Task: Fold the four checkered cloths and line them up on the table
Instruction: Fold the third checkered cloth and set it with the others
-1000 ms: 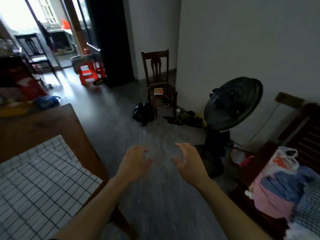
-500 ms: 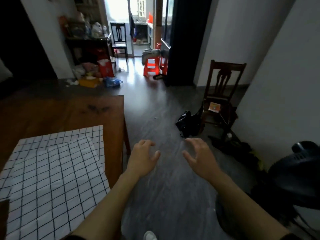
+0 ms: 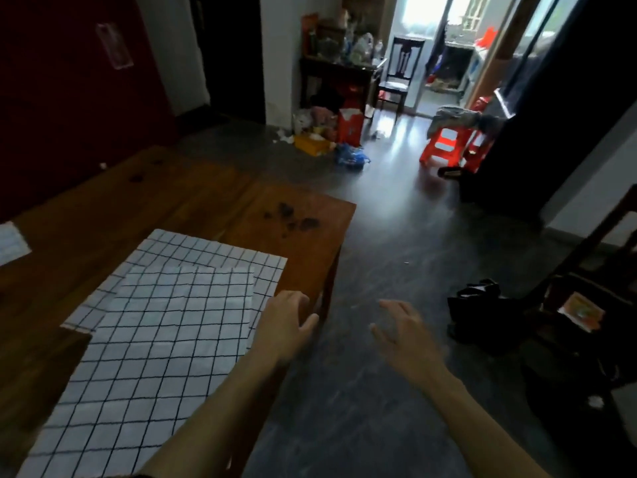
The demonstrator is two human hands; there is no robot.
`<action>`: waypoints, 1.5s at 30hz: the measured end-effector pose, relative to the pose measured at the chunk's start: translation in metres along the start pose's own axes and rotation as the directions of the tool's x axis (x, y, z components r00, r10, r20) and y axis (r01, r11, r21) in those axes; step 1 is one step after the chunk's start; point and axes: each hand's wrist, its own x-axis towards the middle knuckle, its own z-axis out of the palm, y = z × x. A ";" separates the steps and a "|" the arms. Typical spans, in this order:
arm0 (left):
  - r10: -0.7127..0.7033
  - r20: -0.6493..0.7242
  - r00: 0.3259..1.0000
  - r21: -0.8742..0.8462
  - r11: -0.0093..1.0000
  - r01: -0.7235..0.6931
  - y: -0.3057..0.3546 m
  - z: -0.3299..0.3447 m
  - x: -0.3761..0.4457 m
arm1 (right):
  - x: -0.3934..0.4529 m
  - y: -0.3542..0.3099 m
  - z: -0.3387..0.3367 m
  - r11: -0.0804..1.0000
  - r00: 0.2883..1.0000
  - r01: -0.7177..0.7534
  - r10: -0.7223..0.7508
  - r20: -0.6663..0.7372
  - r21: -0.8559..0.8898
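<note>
Overhead, two checkered cloths (image 3: 162, 336) are lying overlapped on the wooden table (image 3: 213, 201); left hand (image 3: 284, 326) and right hand (image 3: 406, 334) are hovering beside them, fingers loosely spread, holding nothing.

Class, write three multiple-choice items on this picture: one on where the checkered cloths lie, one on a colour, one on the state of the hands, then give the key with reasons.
1. Where do the two overlapping checkered cloths lie?
A. on the wooden table
B. on the floor
C. on a chair

2. What colour are the plastic stools near the doorway?
A. blue
B. red
C. green

3. What do the left hand and right hand hold?
A. a cloth each
B. one cloth between them
C. nothing

Key: 1 A, the cloths lie flat on the tabletop. 2 B, the stools are bright red. 3 C, both hands hover with fingers loose and empty.
</note>
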 end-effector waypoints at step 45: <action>-0.816 -0.307 0.490 0.107 0.482 0.869 -0.106 0.066 -0.172 | 0.091 -0.124 0.213 0.479 0.107 0.825 -0.654 0.749 0.300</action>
